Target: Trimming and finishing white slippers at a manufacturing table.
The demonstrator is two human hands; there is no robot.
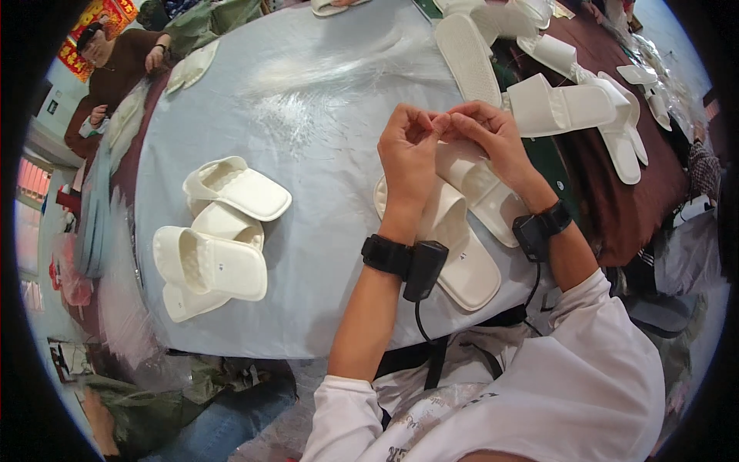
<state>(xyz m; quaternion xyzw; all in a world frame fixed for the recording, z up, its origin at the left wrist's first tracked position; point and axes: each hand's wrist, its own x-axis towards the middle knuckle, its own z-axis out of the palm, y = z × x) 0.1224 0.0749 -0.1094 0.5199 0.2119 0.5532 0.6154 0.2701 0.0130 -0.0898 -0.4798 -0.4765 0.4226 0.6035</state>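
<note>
Surface: a round table under a pale grey-blue cloth point(308, 154), white slippers scattered over it, and a person in a dark brown top point(115, 69) seated at the far left rim.

Hands: your left hand point(406, 150) and right hand point(493, 138) meet fingertip to fingertip above the near right part of the table. Both are curled shut, thumbs and forefingers pinched together at one spot. What is pinched is too small to make out, so I cannot tell what the grip closes on. Both wrists are raised and bent inward, backs of the hands towards the camera, forearms rising from the lower edge. Each wrist carries a black band with a small black box and a cable.

Directly below the hands lies a pair of white open-toed foam slippers point(462, 223), overlapping, one partly hidden under your left wrist.

Judgement on technique: keep the pinch just above that pair, elbows in, and work with the fingertips alone, so the wrist boxes do not drag across the slippers.

Outward: a stack of the same white slippers point(215, 246) sits well apart on the near left. More loose white slippers point(570, 108) lie on a dark maroon cloth point(631, 200) to the right.
</note>
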